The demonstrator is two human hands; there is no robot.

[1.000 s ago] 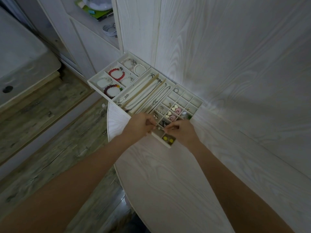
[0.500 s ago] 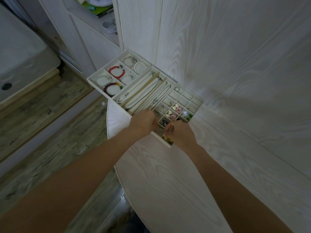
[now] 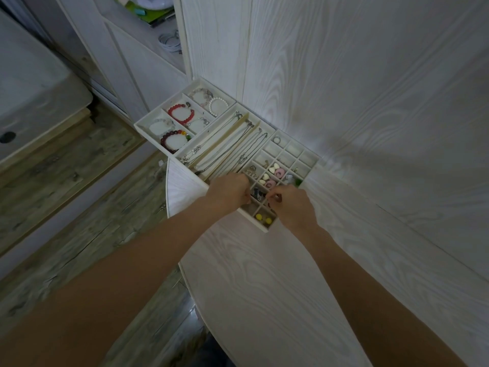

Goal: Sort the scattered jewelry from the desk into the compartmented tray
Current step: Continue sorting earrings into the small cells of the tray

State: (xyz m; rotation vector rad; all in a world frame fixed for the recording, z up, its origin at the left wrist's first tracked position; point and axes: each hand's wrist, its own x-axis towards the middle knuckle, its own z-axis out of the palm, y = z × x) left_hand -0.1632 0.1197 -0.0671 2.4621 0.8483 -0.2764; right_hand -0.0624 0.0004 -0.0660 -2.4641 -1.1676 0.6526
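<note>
The white compartmented tray (image 3: 152,140) lies along the desk's far left corner. Its left section holds a red bracelet (image 3: 181,112), a dark red bracelet (image 3: 173,140) and a pearl bracelet (image 3: 218,105). Several necklaces (image 3: 232,147) lie in the long middle slots. The small grid holds heart and pink ring pieces (image 3: 275,172) and yellow pieces (image 3: 263,218). My left hand (image 3: 230,193) hovers curled over the grid's near left side; anything inside it is hidden. My right hand (image 3: 291,205) pinches a small dark piece over the near compartments, its fingertips almost meeting the left hand's.
The white wood-grain desk (image 3: 264,287) has a rounded edge on its left, with wooden floor (image 3: 79,207) below. Panelled walls rise right behind the tray. A shelf at upper left carries a coiled cable (image 3: 169,41).
My left hand has edged right, closer to my right hand. The right hand has lifted slightly, so the yellow pieces show fully again.
</note>
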